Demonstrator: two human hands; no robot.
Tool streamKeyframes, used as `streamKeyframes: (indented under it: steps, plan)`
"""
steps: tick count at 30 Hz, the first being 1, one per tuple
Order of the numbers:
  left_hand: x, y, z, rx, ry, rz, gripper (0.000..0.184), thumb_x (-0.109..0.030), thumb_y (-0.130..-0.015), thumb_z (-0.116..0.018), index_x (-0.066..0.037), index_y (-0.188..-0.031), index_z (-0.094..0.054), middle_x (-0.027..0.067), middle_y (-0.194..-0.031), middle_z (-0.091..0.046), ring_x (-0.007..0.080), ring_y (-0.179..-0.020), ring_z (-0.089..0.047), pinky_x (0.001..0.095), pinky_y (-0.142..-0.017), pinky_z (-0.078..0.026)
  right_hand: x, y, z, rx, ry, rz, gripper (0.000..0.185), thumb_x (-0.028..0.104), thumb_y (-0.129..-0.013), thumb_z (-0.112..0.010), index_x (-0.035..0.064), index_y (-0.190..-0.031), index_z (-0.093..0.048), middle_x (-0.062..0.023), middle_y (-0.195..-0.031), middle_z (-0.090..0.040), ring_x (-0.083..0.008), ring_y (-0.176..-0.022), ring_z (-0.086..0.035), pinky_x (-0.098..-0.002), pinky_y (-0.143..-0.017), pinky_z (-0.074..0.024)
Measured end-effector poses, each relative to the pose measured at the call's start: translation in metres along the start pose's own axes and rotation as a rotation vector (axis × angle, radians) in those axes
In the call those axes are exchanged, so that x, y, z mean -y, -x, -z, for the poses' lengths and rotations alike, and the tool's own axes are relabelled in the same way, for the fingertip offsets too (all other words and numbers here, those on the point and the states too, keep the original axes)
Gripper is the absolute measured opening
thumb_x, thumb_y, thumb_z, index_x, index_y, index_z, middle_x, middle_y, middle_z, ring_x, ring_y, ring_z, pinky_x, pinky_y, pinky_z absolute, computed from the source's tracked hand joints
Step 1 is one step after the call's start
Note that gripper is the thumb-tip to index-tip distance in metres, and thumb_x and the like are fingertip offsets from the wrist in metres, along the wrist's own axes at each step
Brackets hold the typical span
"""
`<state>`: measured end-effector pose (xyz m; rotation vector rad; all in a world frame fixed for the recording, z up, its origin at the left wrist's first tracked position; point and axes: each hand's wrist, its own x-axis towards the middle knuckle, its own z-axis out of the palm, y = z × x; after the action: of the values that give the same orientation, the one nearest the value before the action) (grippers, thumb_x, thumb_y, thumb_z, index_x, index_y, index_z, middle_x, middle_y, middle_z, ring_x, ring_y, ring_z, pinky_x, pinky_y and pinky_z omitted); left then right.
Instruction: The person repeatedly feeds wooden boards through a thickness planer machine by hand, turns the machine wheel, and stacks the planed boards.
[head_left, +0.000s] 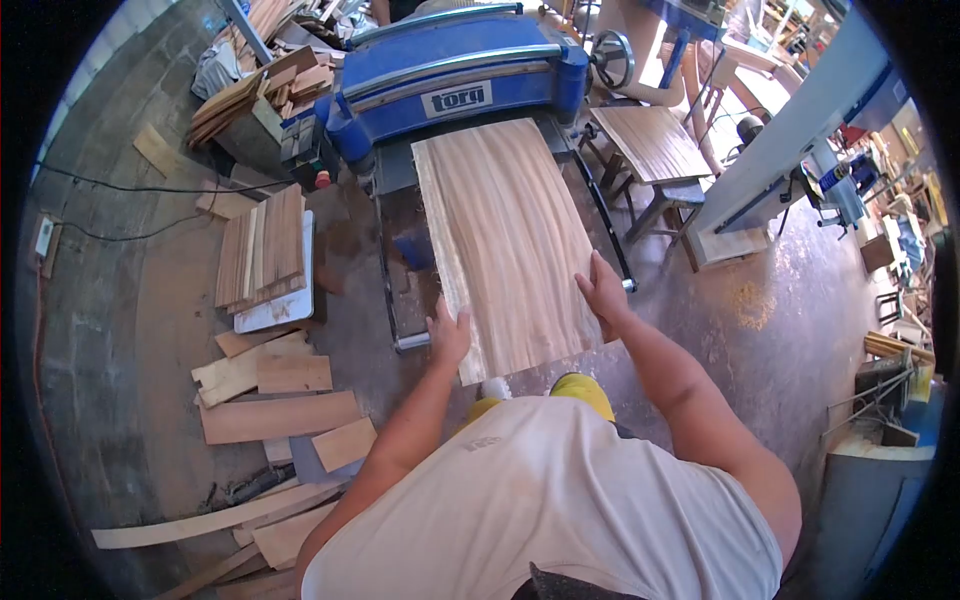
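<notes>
A wide wooden panel (505, 240) with streaky brown grain lies lengthwise in front of me, its far end at the infeed of a blue thickness planer (455, 85) marked "torq". My left hand (449, 332) grips the panel's left edge near the close end, thumb on top. On the opposite edge, a little farther forward, my right hand (604, 293) holds the panel with fingers partly hidden beneath it. The near end of the panel overhangs the planer's metal roller frame (412, 342).
Left of the planer, a stack of boards (262, 245) rests on a white surface. Offcuts (280, 417) litter the floor at lower left. To the right, another panel (652, 143) lies on a stool beside a slanted post (790, 130). A black cable (140, 187) crosses the left side.
</notes>
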<state>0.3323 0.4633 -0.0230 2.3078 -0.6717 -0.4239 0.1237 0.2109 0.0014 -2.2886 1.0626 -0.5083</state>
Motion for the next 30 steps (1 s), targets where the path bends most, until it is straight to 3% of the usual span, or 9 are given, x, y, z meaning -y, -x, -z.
streamKeyframes:
  steps: [1,3,6,9,13,16,18,21,30]
  plan:
    - [0.002,-0.01,-0.002,-0.002,0.002,-0.003,0.066,-0.038,-0.091,-0.049,0.0,-0.139,-0.027,0.028,-0.125,-0.051,0.0404,-0.12,-0.046,0.0456,-0.111,-0.021,0.0,-0.009,-0.001,-0.02,-0.004,-0.004,0.069,0.034,-0.083,-0.065,-0.0038,-0.134,-0.039,-0.0253,-0.127,-0.051,-0.0373,-0.118,-0.05,-0.0395,-0.099,-0.0399]
    - [0.006,-0.025,-0.005,0.031,0.227,0.049,0.062,-0.032,-0.092,-0.051,-0.004,-0.143,-0.027,0.0243,-0.134,-0.045,0.037,-0.123,-0.045,0.0414,-0.104,-0.033,0.001,-0.023,-0.003,-0.008,0.001,-0.02,0.069,0.033,-0.082,-0.067,-0.004,-0.133,-0.041,-0.0252,-0.127,-0.052,-0.037,-0.118,-0.05,-0.0391,-0.099,-0.0401]
    - [-0.002,-0.045,-0.003,0.01,0.225,0.085,0.06,-0.032,-0.091,-0.051,-0.004,-0.14,-0.03,0.0233,-0.13,-0.05,0.0382,-0.119,-0.049,0.0399,-0.099,-0.039,0.006,-0.04,-0.003,0.001,-0.031,-0.042,0.069,0.031,-0.08,-0.069,-0.0034,-0.133,-0.042,-0.0249,-0.126,-0.052,-0.0365,-0.118,-0.05,-0.0393,-0.098,-0.0403]
    - [0.011,-0.072,-0.015,-0.006,0.406,0.019,0.058,-0.028,-0.092,-0.05,-0.006,-0.141,-0.03,0.0217,-0.131,-0.049,0.0352,-0.118,-0.05,0.0381,-0.1,-0.038,0.014,-0.059,0.001,0.016,-0.122,-0.07,0.067,0.027,-0.079,-0.07,-0.0026,-0.133,-0.043,-0.0246,-0.125,-0.053,-0.0362,-0.118,-0.051,-0.0395,-0.097,-0.041]
    - [0.006,-0.095,-0.012,0.015,0.278,0.135,0.055,-0.026,-0.092,-0.05,-0.007,-0.141,-0.032,0.0198,-0.133,-0.049,0.0326,-0.118,-0.051,0.0373,-0.1,-0.039,0.017,-0.087,0.002,0.041,-0.26,-0.084,0.062,0.02,-0.078,-0.071,-0.0022,-0.13,-0.046,-0.0244,-0.121,-0.056,-0.0364,-0.115,-0.053,-0.0383,-0.095,-0.0432]
    - [-0.004,-0.114,-0.012,-0.1,0.329,0.021,0.047,-0.033,-0.095,-0.047,-0.007,-0.134,-0.044,0.0193,-0.123,-0.057,0.0321,-0.113,-0.054,0.0366,-0.095,-0.041,0.005,-0.113,-0.012,0.016,-0.286,-0.036,0.059,0.017,-0.079,-0.069,-0.002,-0.13,-0.046,-0.0239,-0.122,-0.056,-0.0354,-0.115,-0.053,-0.0377,-0.095,-0.0435]
    - [-0.012,-0.129,-0.005,-0.045,0.22,0.186,0.046,-0.032,-0.094,-0.048,-0.004,-0.131,-0.046,0.023,-0.123,-0.055,0.0358,-0.115,-0.053,0.0386,-0.095,-0.041,0.002,-0.128,-0.016,0.034,-0.329,-0.051,0.057,0.015,-0.079,-0.068,-0.0021,-0.129,-0.047,-0.024,-0.121,-0.056,-0.0354,-0.115,-0.054,-0.0379,-0.095,-0.0436]
    - [-0.015,-0.151,-0.003,-0.042,0.232,0.206,0.046,-0.036,-0.094,-0.048,-0.004,-0.127,-0.049,0.0237,-0.12,-0.057,0.0367,-0.113,-0.054,0.0391,-0.093,-0.042,0.005,-0.151,-0.024,0.045,-0.333,-0.063,0.054,0.014,-0.079,-0.068,-0.0017,-0.128,-0.048,-0.0241,-0.121,-0.056,-0.0361,-0.113,-0.054,-0.0383,-0.095,-0.0439]
    - [-0.019,-0.175,-0.001,-0.014,0.173,0.278,0.056,-0.044,-0.093,-0.048,-0.006,-0.135,-0.043,0.0216,-0.126,-0.054,0.0354,-0.119,-0.05,0.039,-0.099,-0.038,0.007,-0.188,-0.038,0.012,-0.301,-0.038,0.046,0.012,-0.082,-0.067,-0.0001,-0.121,-0.047,-0.0247,-0.11,-0.059,-0.0405,-0.105,-0.057,-0.0407,-0.088,-0.046]
